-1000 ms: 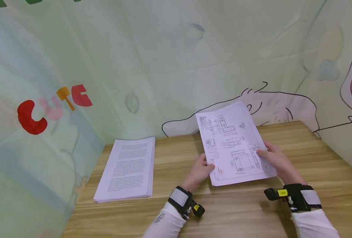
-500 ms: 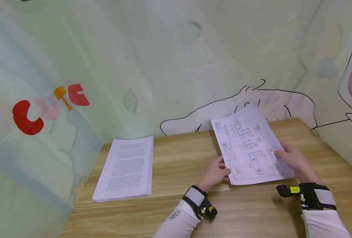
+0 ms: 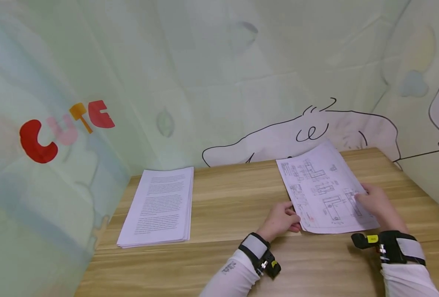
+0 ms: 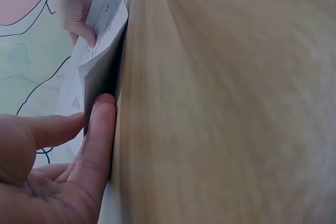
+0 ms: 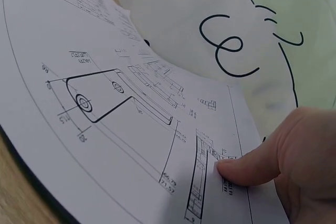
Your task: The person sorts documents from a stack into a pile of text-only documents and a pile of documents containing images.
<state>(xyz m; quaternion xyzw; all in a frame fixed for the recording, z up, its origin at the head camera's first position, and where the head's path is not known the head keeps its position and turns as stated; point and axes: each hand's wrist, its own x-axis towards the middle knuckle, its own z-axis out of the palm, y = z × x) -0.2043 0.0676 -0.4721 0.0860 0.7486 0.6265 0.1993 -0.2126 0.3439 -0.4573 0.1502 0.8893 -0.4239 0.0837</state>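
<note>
White technical drawings (image 3: 327, 198) tilted above the desk (image 3: 234, 198)

Printed text pages (image 3: 158, 206) lie flat at left, no hand on them, so that side looks settled. Over on the right, the drawings look unfinished: not flat, near edge lifted. Left hand (image 3: 279, 220) pinches their left edge, a fingertip underneath; right hand (image 3: 377, 204) grips the right edge, thumb on top. Plenty of wood shows between the two piles; behind, room is tight, the drawings' far corner overlapping the fabric backdrop (image 3: 204, 82). Touching? Can't tell.
</note>
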